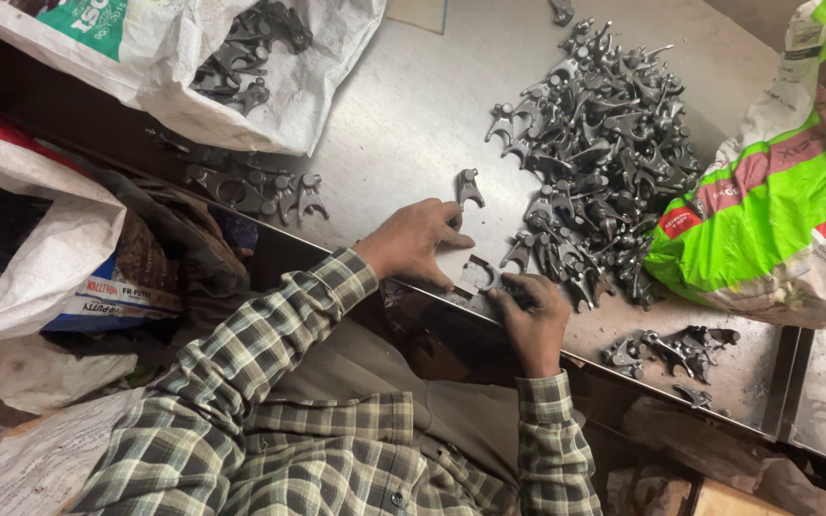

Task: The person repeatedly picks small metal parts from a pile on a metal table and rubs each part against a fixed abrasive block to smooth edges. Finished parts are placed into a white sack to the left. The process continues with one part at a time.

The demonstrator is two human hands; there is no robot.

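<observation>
Single view, head-worn camera. Looks steeply down from above the person's own chest and plaid-sleeved forearms onto the grey sheet-metal desk. Frame is rolled: the desk's near edge runs diagonally from upper left to lower right. Range is close, arm's length, with the left hand and right hand near centre. The far desk side lies at the top. No second view, so no overlap.

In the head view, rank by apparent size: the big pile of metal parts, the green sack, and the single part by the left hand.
1. Green sack
2. Pile of metal parts, close to the sack, so unsure
3. Single part by the left hand
</observation>
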